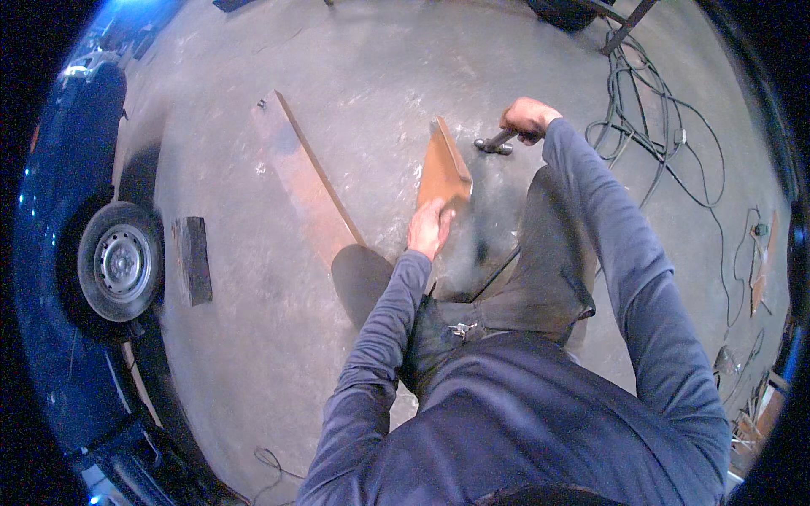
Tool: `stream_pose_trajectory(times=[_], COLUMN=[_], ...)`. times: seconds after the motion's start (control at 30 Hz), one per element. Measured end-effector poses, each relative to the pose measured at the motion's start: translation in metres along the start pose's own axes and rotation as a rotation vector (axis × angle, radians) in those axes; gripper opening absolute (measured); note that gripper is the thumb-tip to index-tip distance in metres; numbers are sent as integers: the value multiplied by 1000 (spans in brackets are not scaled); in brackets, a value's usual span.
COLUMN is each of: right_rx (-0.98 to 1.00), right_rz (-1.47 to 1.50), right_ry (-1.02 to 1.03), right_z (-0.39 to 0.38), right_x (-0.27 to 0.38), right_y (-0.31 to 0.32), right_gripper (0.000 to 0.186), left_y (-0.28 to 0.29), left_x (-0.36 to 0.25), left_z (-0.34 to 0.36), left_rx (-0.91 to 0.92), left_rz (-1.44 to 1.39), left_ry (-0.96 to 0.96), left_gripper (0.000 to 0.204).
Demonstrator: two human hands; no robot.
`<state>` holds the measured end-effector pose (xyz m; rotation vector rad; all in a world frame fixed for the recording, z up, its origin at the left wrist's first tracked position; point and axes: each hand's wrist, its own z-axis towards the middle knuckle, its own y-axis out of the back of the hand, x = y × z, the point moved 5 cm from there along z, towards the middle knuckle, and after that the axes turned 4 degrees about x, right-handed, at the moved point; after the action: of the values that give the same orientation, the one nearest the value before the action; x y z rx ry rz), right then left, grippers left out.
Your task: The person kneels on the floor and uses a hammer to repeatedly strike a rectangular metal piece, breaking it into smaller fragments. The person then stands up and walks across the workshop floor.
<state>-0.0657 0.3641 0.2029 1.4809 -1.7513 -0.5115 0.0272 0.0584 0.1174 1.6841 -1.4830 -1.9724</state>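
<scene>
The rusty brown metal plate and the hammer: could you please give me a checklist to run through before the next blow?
1. Left hand grips the near edge of the rusty brown metal plate: ok.
2. Right hand closed on the handle of the dark metal hammer: ok.
3. Hammer head off the plate, to its right: ok.
4. Left hand's fingers out of the hammer's path: cannot tell.
5. Black cables on the grey concrete floor lie apart from the plate: ok.
6. Long rusty metal strip lies left of the plate, apart from it: ok.

Car wheel [120, 263], dark block [192, 259], long plank [305, 181], cables [662, 126].
</scene>
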Motion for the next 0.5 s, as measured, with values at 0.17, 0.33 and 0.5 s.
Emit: stream_pose_trajectory(times=[0.17, 0.33, 0.5], right_rx=[-47, -37, -53], right_rz=[-61, 333, 269], right_ry=[-3, -63, -6], right_z=[13, 15, 6], right_x=[-25, -23, -20], right_y=[-4, -10, -7], right_gripper=[2, 9, 9], left_y=[61, 58, 39], left_x=[-67, -70, -62], left_z=[44, 63, 68], left_rx=[-37, -32, -51], left_rz=[-312, -413, -503], left_ry=[88, 147, 124], left_gripper=[41, 38, 31])
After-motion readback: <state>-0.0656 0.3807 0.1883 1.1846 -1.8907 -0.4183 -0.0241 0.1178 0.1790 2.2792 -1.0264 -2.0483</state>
